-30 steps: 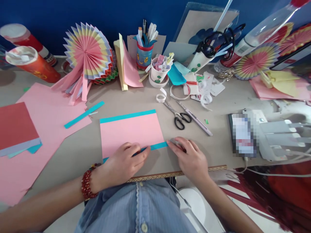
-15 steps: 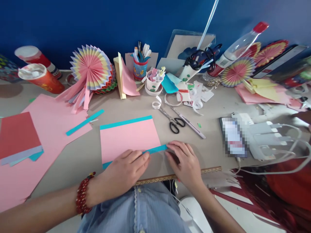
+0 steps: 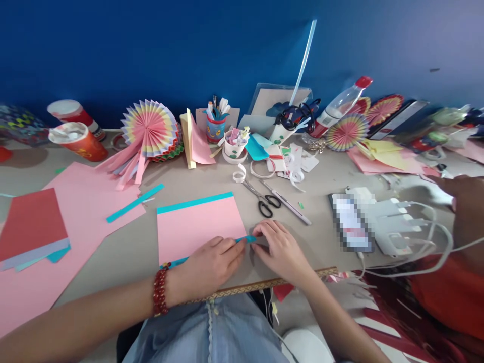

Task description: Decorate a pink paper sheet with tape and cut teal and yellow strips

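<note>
A pink sheet [image 3: 200,227] lies before me with a blue strip [image 3: 195,202] along its far edge. Along the near edge runs a second blue strip [image 3: 251,239], partly covered by my hands. My left hand [image 3: 212,264] rests flat over the near edge, fingers stretched along that strip. My right hand [image 3: 279,250] pinches the strip's right end between thumb and fingers, and that end looks bent up. Scissors [image 3: 263,200] with black handles and a pale pen-shaped tool [image 3: 289,204] lie just beyond my right hand.
Large pink paper [image 3: 91,212], a red sheet [image 3: 34,219] and a loose blue strip [image 3: 135,202] lie at left. A folded paper fan [image 3: 147,128], cups and a bottle [image 3: 340,108] stand behind. At right are a phone [image 3: 351,222], cables and another person's arm [image 3: 469,212].
My left hand has slid right along the near strip. The strip's right end, flat before, is now bent at my right fingertips. The camera view has shifted, and the other person's arm shows more.
</note>
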Demonstrator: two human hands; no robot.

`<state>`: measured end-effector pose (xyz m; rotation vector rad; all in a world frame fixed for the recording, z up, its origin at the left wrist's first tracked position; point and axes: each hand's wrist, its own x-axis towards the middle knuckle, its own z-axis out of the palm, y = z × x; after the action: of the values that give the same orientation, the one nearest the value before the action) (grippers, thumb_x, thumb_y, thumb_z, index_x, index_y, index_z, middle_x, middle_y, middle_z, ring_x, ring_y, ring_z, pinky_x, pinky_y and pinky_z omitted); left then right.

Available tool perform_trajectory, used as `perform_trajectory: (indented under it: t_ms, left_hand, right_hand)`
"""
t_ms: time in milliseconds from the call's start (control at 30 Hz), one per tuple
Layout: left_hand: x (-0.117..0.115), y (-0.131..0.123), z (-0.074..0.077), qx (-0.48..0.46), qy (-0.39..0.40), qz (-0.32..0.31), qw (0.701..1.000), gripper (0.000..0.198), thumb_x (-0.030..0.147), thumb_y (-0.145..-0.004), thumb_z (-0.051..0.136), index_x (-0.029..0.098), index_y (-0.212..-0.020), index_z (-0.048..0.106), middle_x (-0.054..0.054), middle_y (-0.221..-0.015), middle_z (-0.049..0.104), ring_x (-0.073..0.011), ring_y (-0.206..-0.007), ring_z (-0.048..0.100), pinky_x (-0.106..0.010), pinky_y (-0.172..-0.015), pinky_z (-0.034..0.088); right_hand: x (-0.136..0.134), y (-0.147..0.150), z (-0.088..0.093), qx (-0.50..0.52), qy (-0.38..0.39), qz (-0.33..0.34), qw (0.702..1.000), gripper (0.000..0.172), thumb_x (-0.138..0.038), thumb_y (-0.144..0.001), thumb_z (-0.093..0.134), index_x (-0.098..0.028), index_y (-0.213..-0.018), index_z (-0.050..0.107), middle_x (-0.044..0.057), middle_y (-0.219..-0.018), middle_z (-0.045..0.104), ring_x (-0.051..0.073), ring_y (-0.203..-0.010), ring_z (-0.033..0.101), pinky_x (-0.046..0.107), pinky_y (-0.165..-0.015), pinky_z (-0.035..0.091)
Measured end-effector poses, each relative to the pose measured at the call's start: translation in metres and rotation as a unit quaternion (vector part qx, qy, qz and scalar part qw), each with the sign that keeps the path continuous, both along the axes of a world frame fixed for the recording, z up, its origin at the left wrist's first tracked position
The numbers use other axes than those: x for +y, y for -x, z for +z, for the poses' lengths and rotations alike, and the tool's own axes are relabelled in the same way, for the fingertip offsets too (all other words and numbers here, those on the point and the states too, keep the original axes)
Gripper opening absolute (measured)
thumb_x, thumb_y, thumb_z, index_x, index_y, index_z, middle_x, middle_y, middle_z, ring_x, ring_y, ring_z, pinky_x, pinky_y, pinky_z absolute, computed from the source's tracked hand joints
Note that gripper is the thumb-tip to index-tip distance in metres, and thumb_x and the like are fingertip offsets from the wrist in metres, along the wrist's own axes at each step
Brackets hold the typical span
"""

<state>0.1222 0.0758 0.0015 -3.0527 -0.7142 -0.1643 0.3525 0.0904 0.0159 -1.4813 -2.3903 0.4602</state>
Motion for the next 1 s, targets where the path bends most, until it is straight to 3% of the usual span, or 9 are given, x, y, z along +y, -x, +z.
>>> perform_trajectory:
  t_ms: [167,300,567,767,1000]
  left_hand:
    - [-0.001,-0.001,-0.001,0.003,-0.010,0.003,1.000,0.041,0.023,-0.096,0.052,0.009,-0.135,0.054,-0.016,-0.145,0.052,-0.0247,-0.110,0.055,-0.037,-0.088,0.042]
    - [-0.001,-0.001,-0.002,0.002,-0.003,0.013,1.000,0.042,0.024,-0.097,0.050,0.009,-0.137,0.053,-0.015,-0.145,0.052,-0.0248,-0.111,0.054,-0.037,-0.089,0.042]
    - [0.000,-0.004,-0.006,-0.055,0.054,0.048,0.996,0.037,0.025,-0.100,0.051,0.011,-0.133,0.054,-0.013,-0.137,0.056,-0.0247,-0.117,0.055,-0.038,-0.093,0.044]
    - [0.001,-0.003,-0.005,-0.074,0.093,0.069,0.990,0.043,0.030,-0.096,0.059,0.012,-0.134,0.051,-0.014,-0.138,0.056,-0.0256,-0.122,0.055,-0.040,-0.098,0.045]
    - [-0.002,0.000,-0.012,-0.047,0.061,0.039,0.996,0.044,0.028,-0.099,0.052,0.009,-0.139,0.050,-0.014,-0.146,0.051,-0.0247,-0.123,0.053,-0.039,-0.098,0.044]
  right_hand:
    - [0.002,0.000,0.000,0.047,0.037,-0.004,0.998,0.019,-0.008,-0.079,0.059,-0.023,-0.091,0.055,0.000,-0.084,0.065,0.019,-0.079,0.062,0.031,-0.071,0.049]
    - [-0.010,0.001,-0.003,0.102,0.053,-0.024,0.993,0.025,-0.011,-0.085,0.056,-0.024,-0.106,0.058,0.002,-0.092,0.068,0.019,-0.082,0.065,0.032,-0.074,0.052]
    - [-0.030,0.004,-0.019,0.122,-0.068,0.000,0.990,0.033,-0.015,-0.094,0.052,-0.024,-0.125,0.058,0.010,-0.114,0.069,0.024,-0.105,0.065,0.042,-0.090,0.055]
    - [-0.037,0.003,-0.025,0.091,-0.094,0.024,0.991,0.038,-0.014,-0.094,0.053,-0.026,-0.129,0.062,0.008,-0.119,0.071,0.024,-0.105,0.066,0.043,-0.090,0.056]
    - [-0.038,0.005,-0.023,0.087,-0.079,0.022,0.993,0.037,-0.014,-0.094,0.053,-0.027,-0.126,0.066,0.008,-0.117,0.070,0.024,-0.101,0.065,0.042,-0.086,0.057]
